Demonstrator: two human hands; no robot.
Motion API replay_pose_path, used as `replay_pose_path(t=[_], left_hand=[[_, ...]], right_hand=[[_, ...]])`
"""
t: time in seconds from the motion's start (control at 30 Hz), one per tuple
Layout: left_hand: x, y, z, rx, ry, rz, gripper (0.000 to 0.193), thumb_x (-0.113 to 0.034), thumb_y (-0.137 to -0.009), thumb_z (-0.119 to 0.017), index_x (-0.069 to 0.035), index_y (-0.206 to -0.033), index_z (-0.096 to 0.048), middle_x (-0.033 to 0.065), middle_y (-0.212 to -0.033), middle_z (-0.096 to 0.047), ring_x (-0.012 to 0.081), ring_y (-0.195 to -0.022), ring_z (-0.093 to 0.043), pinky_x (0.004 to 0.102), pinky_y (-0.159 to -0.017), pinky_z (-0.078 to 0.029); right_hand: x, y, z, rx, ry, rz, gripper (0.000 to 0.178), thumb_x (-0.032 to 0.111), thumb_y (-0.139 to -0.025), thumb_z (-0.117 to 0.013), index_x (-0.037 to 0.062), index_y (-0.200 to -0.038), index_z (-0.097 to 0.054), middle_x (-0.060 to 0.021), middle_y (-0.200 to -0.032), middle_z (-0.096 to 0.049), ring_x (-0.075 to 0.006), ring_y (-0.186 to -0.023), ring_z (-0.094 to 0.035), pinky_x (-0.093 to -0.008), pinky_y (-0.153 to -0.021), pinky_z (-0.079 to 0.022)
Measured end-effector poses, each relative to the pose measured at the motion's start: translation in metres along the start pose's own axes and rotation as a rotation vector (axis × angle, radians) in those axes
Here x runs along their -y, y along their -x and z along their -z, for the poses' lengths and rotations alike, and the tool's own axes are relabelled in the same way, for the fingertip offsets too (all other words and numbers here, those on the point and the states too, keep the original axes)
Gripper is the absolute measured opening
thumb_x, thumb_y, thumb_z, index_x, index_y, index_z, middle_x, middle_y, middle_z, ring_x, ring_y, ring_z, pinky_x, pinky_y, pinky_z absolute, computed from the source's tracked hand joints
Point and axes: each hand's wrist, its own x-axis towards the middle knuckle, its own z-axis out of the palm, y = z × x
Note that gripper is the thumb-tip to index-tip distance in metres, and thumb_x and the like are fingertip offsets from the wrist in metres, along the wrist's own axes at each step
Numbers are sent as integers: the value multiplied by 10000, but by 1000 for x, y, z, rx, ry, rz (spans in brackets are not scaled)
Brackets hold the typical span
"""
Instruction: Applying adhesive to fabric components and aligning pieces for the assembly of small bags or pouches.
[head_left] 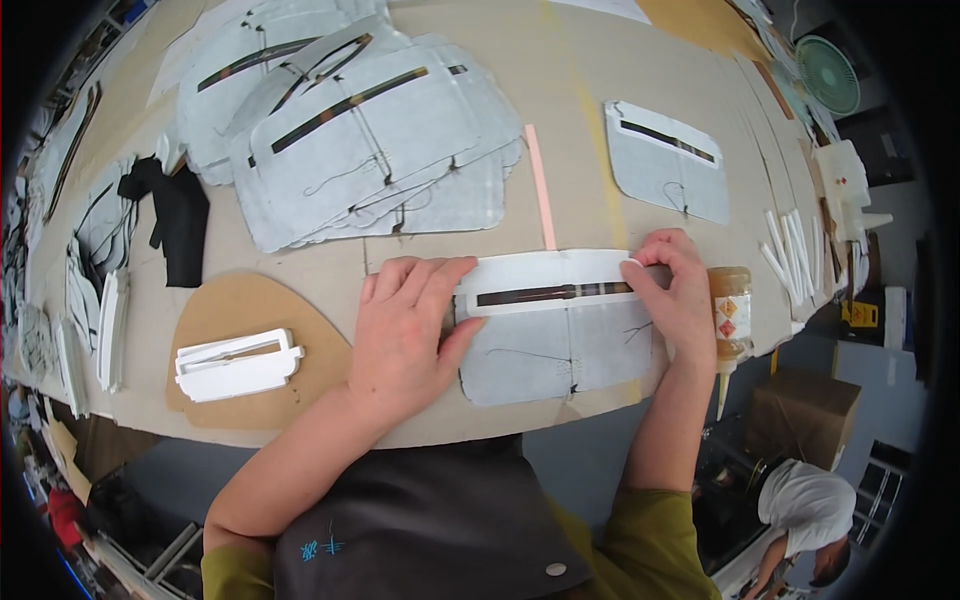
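Note:
A grey-blue fabric panel (515,365) lies on the table before me, with loose thread ends on it. Along its upper part runs a white strip (545,266) with a long slot, and a dark zipper (525,297) shows through. My left hand (410,320) rests on the strip's left end, fingers stretched out and thumb apart, pressing from above. At the other end, my right hand (675,290) pinches the white strip's corner between thumb and forefinger. The right tip of the slot is partly covered by that thumb.
Beyond my hands lies a stack of similar panels (330,175), with a single panel (665,185) at far right. A pink strip (540,185) touches the work. A glue bottle (732,290) is by my right hand. White slotted pieces (240,368) sit on a brown board (235,295).

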Motion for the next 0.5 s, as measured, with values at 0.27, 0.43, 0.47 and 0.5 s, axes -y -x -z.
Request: replay_pose_path(t=[0.27,0.43,0.47,0.5], left_hand=[[-2,2,4,29,-59,16,523,-131,-768,-747,-87,-1264,-587,49,-1155,-621,281,-1053,-509,399,-894,-386],[-2,3,5,33,-71,-11,444,-127,-765,-742,-113,-1200,-656,16,-1166,-624,269,-1050,-506,395,-890,-382],[-2,3,4,28,-67,-8,417,-125,-765,-741,-120,-1177,-674,9,-1167,-625,268,-1053,-506,397,-888,-383],[-2,3,3,29,-65,-9,417,-125,-765,-741,-120,-1177,-674,9,-1167,-625,268,-1053,-506,397,-888,-383]], right_hand=[[0,0,-5,-2,-53,-98,100,39,-732,-741,1,-763,-654,-81,-977,-589,-230,-973,-575,-324,-871,-448],[-3,-1,-4,3,-59,-90,97,34,-728,-740,2,-763,-656,-79,-973,-589,-228,-976,-571,-322,-871,-446],[-4,0,-4,3,-59,-86,97,34,-726,-740,2,-765,-658,-79,-971,-588,-227,-976,-570,-320,-871,-445],[-5,-1,-4,2,-57,-87,97,34,-726,-740,2,-765,-658,-79,-971,-588,-227,-976,-570,-320,-871,-445]])
